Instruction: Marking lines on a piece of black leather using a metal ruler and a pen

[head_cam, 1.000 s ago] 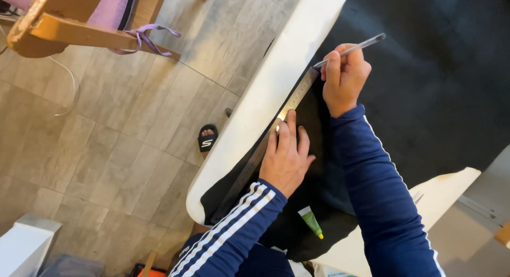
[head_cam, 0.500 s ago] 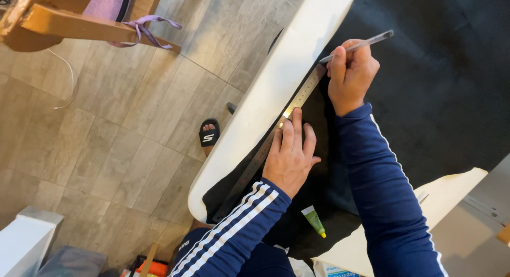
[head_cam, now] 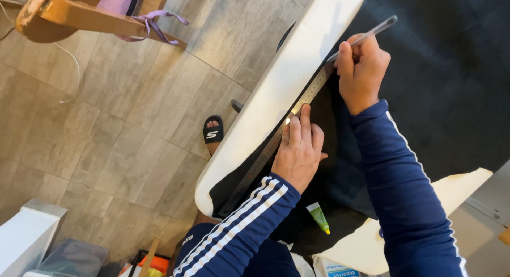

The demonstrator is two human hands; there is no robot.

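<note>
My left hand (head_cam: pixel 300 149) lies flat with its fingers pressing a long metal ruler (head_cam: pixel 265 154) against black fabric (head_cam: pixel 446 96) near the edge of a white table (head_cam: pixel 276 96). My right hand (head_cam: pixel 361 69) grips a thin silver pen (head_cam: pixel 366 36), its tip touching the fabric at the ruler's far end. A small green tube (head_cam: pixel 319 217) rests on the fabric close to my left forearm.
Grey wood-look floor tiles (head_cam: pixel 106 128) lie left of the table, with my foot in a black slipper (head_cam: pixel 213 132) below its edge. A wooden chair (head_cam: pixel 79 16) with purple cloth stands top left. White boxes (head_cam: pixel 26 245) sit bottom left.
The view has shifted slightly. Both hands stay on the ruler and the pen, and the right hand has crept a little further along the ruler.
</note>
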